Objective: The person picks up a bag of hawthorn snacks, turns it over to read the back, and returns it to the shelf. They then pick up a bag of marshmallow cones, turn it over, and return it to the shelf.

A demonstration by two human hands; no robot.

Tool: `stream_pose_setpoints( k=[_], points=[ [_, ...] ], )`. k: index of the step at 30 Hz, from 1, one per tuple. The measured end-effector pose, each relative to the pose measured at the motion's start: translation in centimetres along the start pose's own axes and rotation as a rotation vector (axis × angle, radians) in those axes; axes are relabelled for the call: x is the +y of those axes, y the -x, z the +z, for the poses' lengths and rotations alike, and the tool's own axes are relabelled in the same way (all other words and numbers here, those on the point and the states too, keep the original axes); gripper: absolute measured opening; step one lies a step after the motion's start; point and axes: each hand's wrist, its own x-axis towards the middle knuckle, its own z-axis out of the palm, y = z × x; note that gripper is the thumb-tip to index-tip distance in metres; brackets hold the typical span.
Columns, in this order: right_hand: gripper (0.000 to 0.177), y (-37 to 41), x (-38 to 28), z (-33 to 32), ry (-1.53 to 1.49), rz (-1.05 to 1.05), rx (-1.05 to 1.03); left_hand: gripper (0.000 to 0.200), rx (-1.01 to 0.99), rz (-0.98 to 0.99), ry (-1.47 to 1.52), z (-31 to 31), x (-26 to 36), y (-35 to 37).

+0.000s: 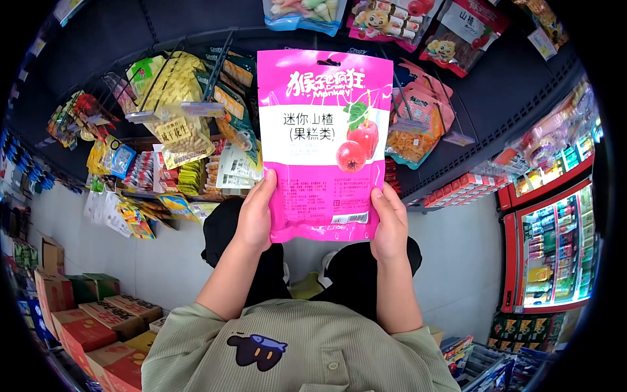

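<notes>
A pink and white snack bag [307, 157] with red fruit printed on it is held upright in front of my chest, its printed face toward the camera. My left hand [257, 212] grips its lower left edge, the thumb lying on the front. At the lower right edge my right hand [390, 221] pinches the bag, thumb in front and fingers behind. The bag's top edge, with a hanging slot, is free of both hands.
Dark shelving with hooks carries yellow snack bags [171, 85] at the left and pink bags [424, 104] at the right. Cardboard boxes [117, 318] stand on the floor at the lower left. A red-framed lit cooler [513, 261] is on the right.
</notes>
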Motion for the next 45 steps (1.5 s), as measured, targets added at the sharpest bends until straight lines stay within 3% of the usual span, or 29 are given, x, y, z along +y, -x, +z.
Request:
stream_pose_setpoints(
  k=[22,45],
  points=[
    [0.032,-0.9,1.1,4.2,0.128,0.037,-0.050,0.049,-0.034,0.017,0.169,-3.8,2.5,0.8],
    [0.034,-0.5,0.8,4.1,0.051,0.052,-0.056,0.049,-0.024,0.035,0.159,-3.5,2.6,0.7]
  ],
)
